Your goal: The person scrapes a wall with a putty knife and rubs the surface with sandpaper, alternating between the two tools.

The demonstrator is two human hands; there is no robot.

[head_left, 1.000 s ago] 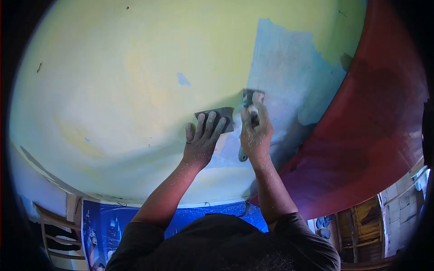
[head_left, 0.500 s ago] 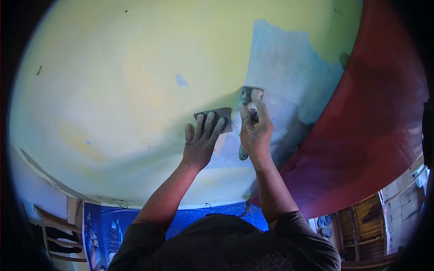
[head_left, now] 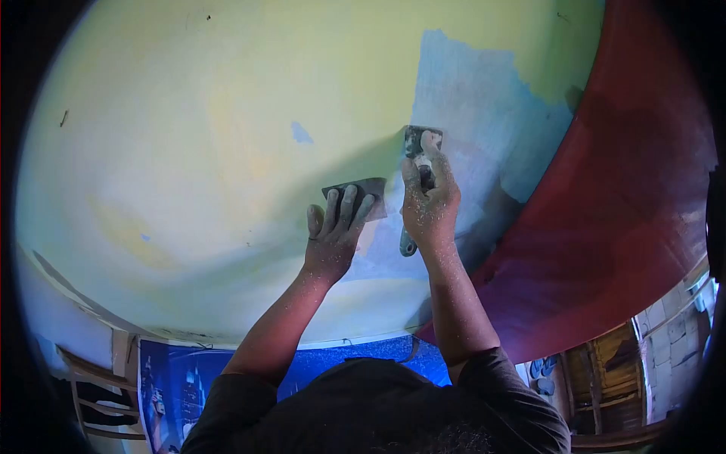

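My right hand (head_left: pixel 432 204) is wrapped round a putty knife (head_left: pixel 423 141). Its short blade points up against the painted wall (head_left: pixel 227 113), and the handle end sticks out below the palm. The thumb lies along the blade's face. Lower and to the left, my left hand (head_left: pixel 335 234) holds a thin dark rectangular plate (head_left: pixel 367 189) near the wall, fingers laid over its face. Pale dust and flecks cover both hands and forearms. Right of the putty knife's blade, a bluish bare patch (head_left: pixel 476 98) shows where the yellow-green paint ends.
A dark red wall section (head_left: pixel 605 204) curves down on the right. Below are a blue printed sheet (head_left: pixel 174 371), a wooden rack (head_left: pixel 106 408) at lower left, and wooden boards (head_left: pixel 609 371) with grey blocks (head_left: pixel 673 348) at lower right. A small blue chip (head_left: pixel 301 132) marks the paint.
My right hand has slid the putty knife a little upward along the wall. The left hand and its plate have barely shifted.
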